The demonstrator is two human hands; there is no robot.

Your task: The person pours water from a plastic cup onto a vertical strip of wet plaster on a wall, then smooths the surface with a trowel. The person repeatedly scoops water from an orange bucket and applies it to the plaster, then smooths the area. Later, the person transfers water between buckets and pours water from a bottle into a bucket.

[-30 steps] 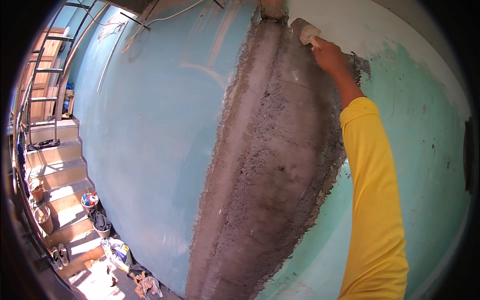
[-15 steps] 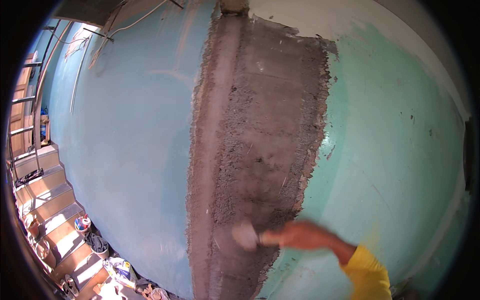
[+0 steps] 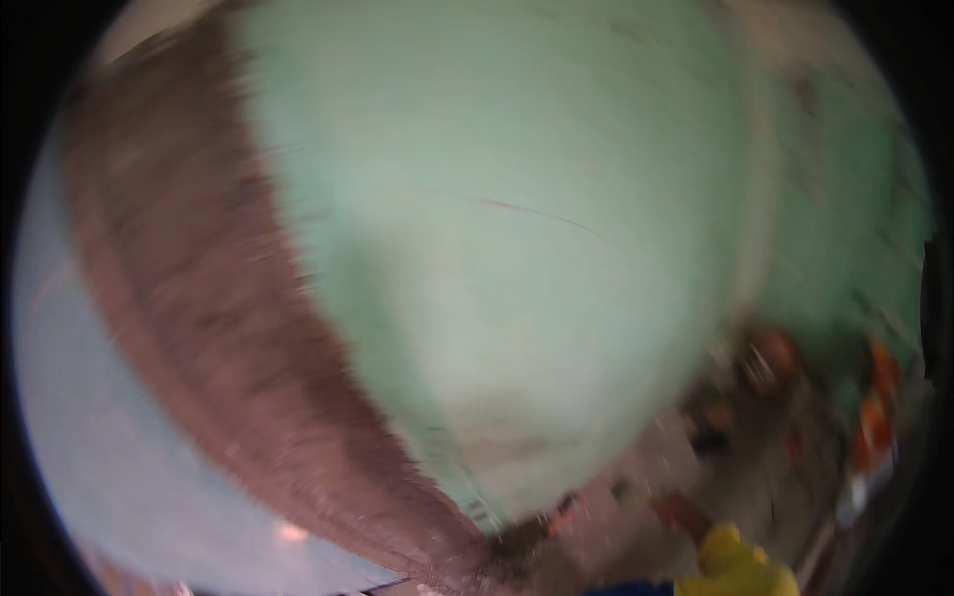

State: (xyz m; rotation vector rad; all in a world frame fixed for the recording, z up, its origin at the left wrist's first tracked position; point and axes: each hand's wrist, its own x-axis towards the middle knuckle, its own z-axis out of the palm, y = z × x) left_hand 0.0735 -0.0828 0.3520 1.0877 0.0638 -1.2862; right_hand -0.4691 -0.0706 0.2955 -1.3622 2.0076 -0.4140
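The whole view is smeared by motion. My right hand (image 3: 680, 513) is a small brown blur low on the right, just ahead of the yellow sleeve (image 3: 737, 562). Its fingers cannot be made out, nor whether anything is in them. Behind it lies blurred clutter on the floor. Left of the hand, a broad brown strip of bare, rough wall (image 3: 214, 288) runs slanting down between pale blue paint (image 3: 79, 377) and green paint (image 3: 537, 258). My left hand is out of view.
Blurred orange things (image 3: 874, 427) stand at the right edge. A reddish-brown object (image 3: 767, 358) sits by the foot of the wall, near the corner. Patches of blue fabric (image 3: 631, 588) show at the bottom edge.
The view has swung right and down, so the bare strip now lies at the left and slants. My right hand has dropped lower; the pale brush-like tool it held no longer shows.
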